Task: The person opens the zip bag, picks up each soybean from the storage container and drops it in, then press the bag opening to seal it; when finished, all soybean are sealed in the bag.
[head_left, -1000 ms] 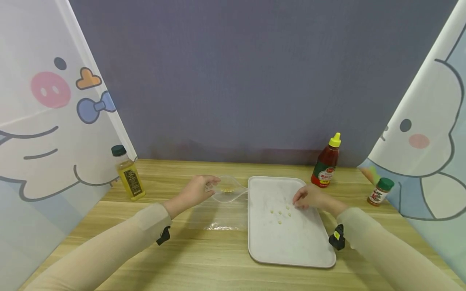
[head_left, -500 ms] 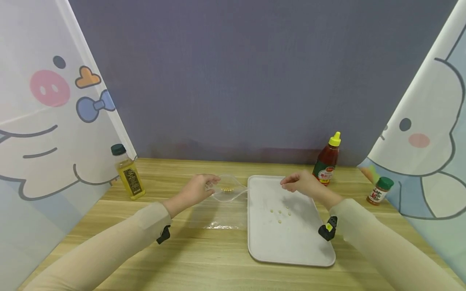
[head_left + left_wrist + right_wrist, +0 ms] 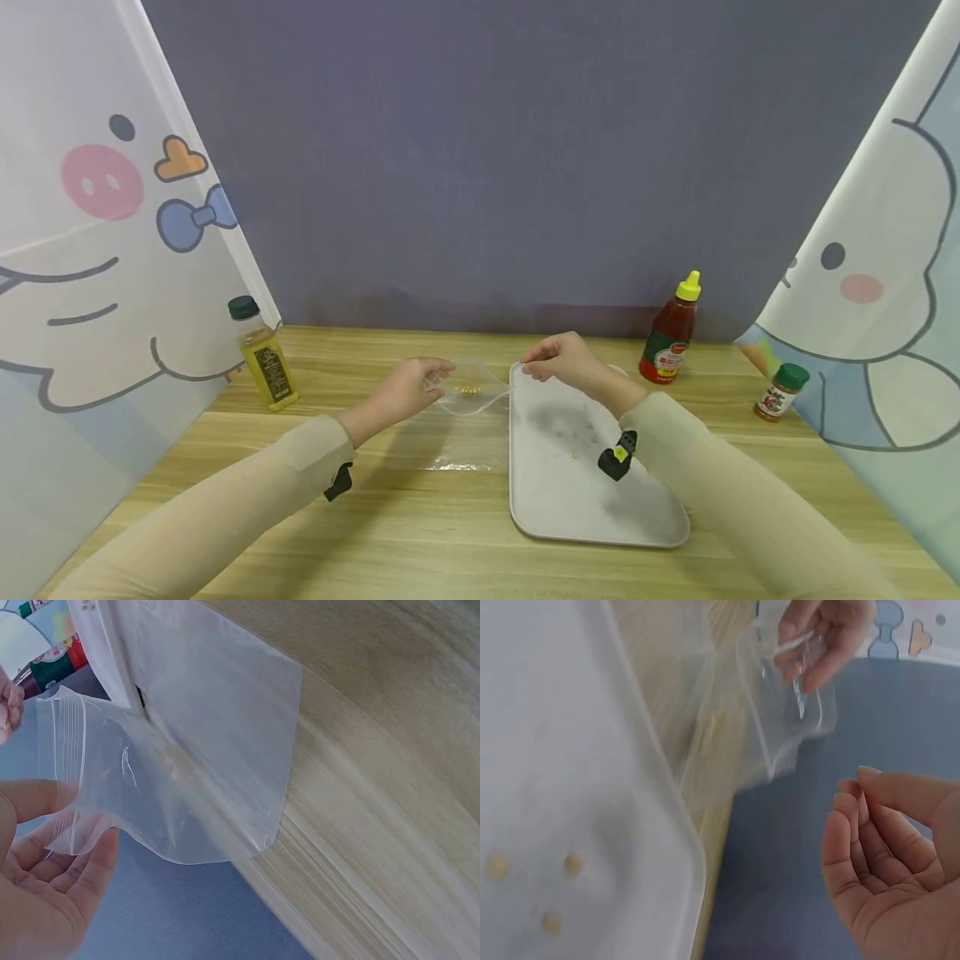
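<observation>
My left hand (image 3: 412, 387) pinches the zip edge of a clear zip-lock bag (image 3: 202, 720), fingers inside and thumb outside, so its mouth gapes. The bag lies mostly flat on the table; a small row of yellow soybeans (image 3: 468, 390) shows through the mouth. My right hand (image 3: 562, 360) hangs in the air over the tray's far left corner, close to the mouth. Its thumb and index fingertips (image 3: 866, 772) are pressed together in a pinch on a soybean, which the fingertips hide. On the white tray (image 3: 600, 508) lie several loose soybeans (image 3: 573, 864).
The tray's left rim runs right beside the bag. A ketchup bottle (image 3: 669, 333) with a yellow cap stands behind the tray, and a green-lidded spice jar (image 3: 780, 392) is farther right. An oil bottle (image 3: 268, 358) stands at the back left. A grey panel (image 3: 480, 167) closes the back.
My right hand has lifted from among the soybeans on the tray and moved left and away toward the bag's mouth. My left hand and the bag have stayed put.
</observation>
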{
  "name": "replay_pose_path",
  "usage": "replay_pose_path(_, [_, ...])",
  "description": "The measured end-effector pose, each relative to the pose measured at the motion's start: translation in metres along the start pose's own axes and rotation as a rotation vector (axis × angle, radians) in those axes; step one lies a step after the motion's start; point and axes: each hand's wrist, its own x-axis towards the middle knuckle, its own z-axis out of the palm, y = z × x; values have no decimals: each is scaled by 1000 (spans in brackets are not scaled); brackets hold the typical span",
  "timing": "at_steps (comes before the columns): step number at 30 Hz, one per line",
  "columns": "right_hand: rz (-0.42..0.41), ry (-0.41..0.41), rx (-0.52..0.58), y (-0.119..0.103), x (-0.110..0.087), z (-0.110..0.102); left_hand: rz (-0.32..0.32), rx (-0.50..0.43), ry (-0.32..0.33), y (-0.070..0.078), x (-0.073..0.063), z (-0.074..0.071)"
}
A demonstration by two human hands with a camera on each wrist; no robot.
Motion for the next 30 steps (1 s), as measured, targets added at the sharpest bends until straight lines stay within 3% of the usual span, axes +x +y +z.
replay_pose_path(8, [-35, -26, -71, -20, 18, 39, 11, 2, 7, -2, 2, 2])
replay_pose_path(17, [-4, -37, -197, -33, 25, 69, 27, -3, 11, -2, 3, 3])
replay_pose_path(24, [8, -79, -229, -30, 24, 74, 25, 10, -2, -4, 3, 4])
replay_pose_path(30, [16, -68, -209, -30, 23, 61, 25, 12, 0, -4, 3, 2])
